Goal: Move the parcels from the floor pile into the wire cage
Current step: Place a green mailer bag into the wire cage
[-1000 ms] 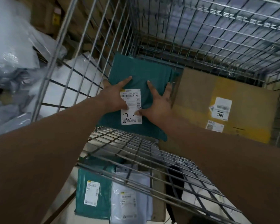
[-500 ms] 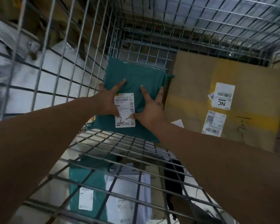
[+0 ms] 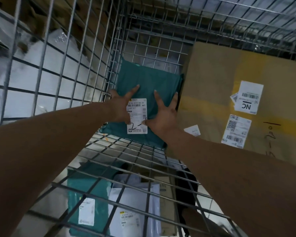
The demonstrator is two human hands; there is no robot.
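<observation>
Both bare arms reached from the bottom corners of the frame into the wire cage [image 3: 72, 69], and the hands met on a teal parcel [image 3: 149, 81] at the centre. The parcel stood nearly upright in the cage's far left corner. Its left side was close to the mesh wall and its right edge was against a large cardboard box [image 3: 217, 79].

The left hand [image 3: 121, 106] held the parcel's left side. The forefinger lay straight up the teal face, the thumb was on the white shipping label [image 3: 137, 117], and the other fingers bent round the left edge. The right hand [image 3: 162, 117] lay open and flat on the parcel, fingers spread and straight. Its thumb tip touched the label's right edge, and its outermost finger was at the seam between parcel and box.

The box filled the right of the frame, with a yellow band across it and two white barcode labels [image 3: 248, 98] on its face. A small white slip [image 3: 192, 130] lay at its lower left, just beside the right wrist.

In the lower middle of the frame, seen through the cage's wire grid, another teal parcel [image 3: 85, 192] and a white parcel [image 3: 137, 207] lay side by side, each with a label. Beyond the mesh at the upper left were pale plastic bags [image 3: 24, 65], blurred.
</observation>
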